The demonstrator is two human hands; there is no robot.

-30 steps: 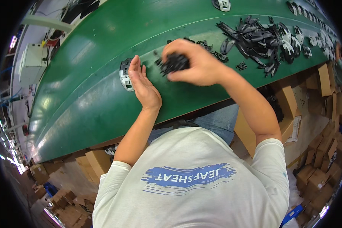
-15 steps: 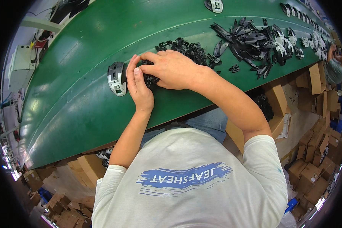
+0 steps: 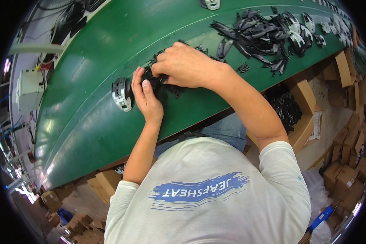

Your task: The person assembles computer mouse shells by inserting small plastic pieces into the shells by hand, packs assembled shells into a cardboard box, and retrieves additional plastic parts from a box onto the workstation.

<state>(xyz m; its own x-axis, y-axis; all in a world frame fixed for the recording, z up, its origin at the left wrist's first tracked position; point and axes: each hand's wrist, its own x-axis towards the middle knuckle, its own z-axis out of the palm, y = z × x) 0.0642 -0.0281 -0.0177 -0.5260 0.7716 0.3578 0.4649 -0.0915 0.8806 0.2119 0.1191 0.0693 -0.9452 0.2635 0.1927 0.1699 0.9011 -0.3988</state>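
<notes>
while your right hand (image 3: 183,65) cups down over the small black parts (image 3: 163,85) on the green belt (image 3: 89,105) | left hand (image 3: 144,95) pinches them from the left, hands touching | grey housing (image 3: 121,94) just left of left hand

Small black plastic parts (image 3: 166,87): a loose cluster of dark, glossy, irregular pieces lying on the green belt (image 3: 89,118), near its front edge. The cluster is partly covered from above; individual shapes cannot be told apart. A few pieces stick out at its upper edge and lower right.

Grey-and-black housing (image 3: 122,94): rounded, shell-like body, light grey with darker insets, lying on the belt just beside the cluster, on its left. It rests on its side, long axis running roughly up-down in the view. Detail of its inner face unclear.
</notes>
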